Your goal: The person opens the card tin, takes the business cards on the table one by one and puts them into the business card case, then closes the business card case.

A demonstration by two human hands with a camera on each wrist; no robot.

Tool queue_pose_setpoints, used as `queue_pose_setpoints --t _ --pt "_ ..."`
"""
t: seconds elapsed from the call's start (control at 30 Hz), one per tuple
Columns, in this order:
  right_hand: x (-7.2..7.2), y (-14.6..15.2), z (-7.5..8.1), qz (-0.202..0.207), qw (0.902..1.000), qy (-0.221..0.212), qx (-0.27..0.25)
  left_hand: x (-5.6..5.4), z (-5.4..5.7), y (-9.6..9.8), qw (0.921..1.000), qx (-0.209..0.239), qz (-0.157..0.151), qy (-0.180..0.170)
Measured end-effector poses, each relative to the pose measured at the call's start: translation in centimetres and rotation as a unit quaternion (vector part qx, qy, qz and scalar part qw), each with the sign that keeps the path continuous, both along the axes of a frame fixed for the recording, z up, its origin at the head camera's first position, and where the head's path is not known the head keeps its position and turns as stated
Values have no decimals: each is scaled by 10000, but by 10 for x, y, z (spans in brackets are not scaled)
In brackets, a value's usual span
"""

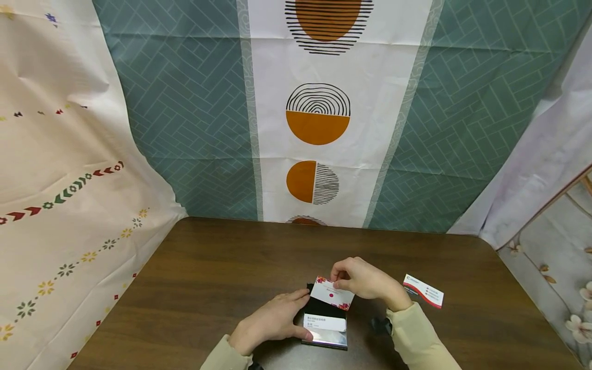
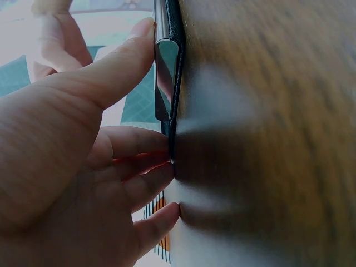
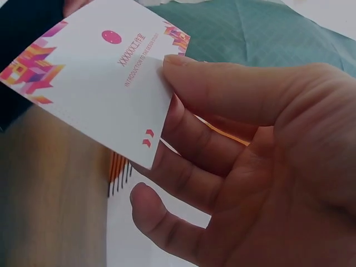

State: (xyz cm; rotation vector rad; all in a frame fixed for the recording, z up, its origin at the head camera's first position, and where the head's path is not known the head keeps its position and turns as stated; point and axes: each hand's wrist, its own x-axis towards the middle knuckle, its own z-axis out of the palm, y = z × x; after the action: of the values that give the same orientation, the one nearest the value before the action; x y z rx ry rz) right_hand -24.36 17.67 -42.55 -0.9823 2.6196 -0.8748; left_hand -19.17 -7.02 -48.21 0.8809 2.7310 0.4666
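Observation:
My right hand [image 1: 363, 277] pinches a white business card [image 3: 100, 83] by one edge, thumb on its printed face and fingers behind. The card has pink and orange corner patterns and a round pink dot. In the head view it overlaps the raised-back black lid of a card case [image 1: 324, 337]. The case lies on the table, a silver metal holder on its near half, with a white printed card [image 1: 324, 322] in it. My left hand [image 1: 275, 318] rests at the case's left side, thumb on the metal holder, straight fingers along the lid's edge and the tabletop.
Another business card [image 1: 423, 291], white, red and black, lies on the brown wooden table [image 1: 231, 257] to the right of my right hand. A patterned green and white curtain [image 1: 316, 154] hangs behind the far edge, and a cream cloth [image 1: 69, 205] hangs at the left.

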Motion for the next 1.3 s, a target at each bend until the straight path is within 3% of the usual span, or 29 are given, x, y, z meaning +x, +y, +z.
queue_pose_setpoints --t 0.7,1.3 --pt "0 -14 -16 207 9993 -91 313 -2 -1 -1 9996 227 -110 110" --pt "4 -23 -19 335 9982 -234 450 0 0 -2 10000 93 14 -17"
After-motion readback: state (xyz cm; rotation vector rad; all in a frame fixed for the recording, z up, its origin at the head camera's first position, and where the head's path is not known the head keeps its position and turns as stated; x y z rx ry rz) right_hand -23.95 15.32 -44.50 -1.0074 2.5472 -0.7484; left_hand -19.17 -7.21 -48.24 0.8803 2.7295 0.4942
